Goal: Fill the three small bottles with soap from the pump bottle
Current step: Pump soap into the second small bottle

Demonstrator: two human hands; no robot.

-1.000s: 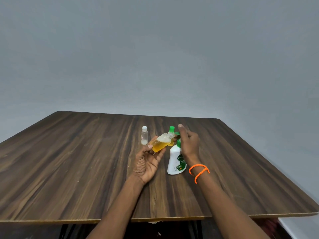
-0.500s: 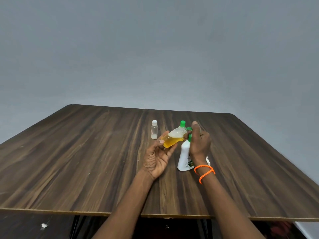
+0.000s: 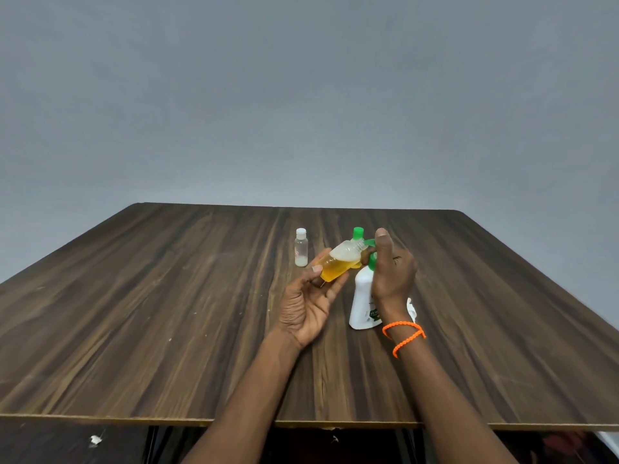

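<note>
Mid-table, right of centre: left hand (image 3: 310, 304) pinching tilted half-full amber small bottle (image 3: 338, 265), open mouth at green nozzle (image 3: 369, 243) of white pump bottle (image 3: 363, 303); right hand (image 3: 390, 276) wrapped on pump, finger on top; best kept mouth-under-spout, pressed slowly.

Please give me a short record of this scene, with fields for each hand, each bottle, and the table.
left hand: holds tilted small bottle, partly full of yellow soap, its mouth at the pump spout
right hand: on pump bottle, finger on the pump head
capped clear bottle: upright, behind left hand
green-capped bottle: behind the tilted one, mostly hidden
table: dark wood
</note>
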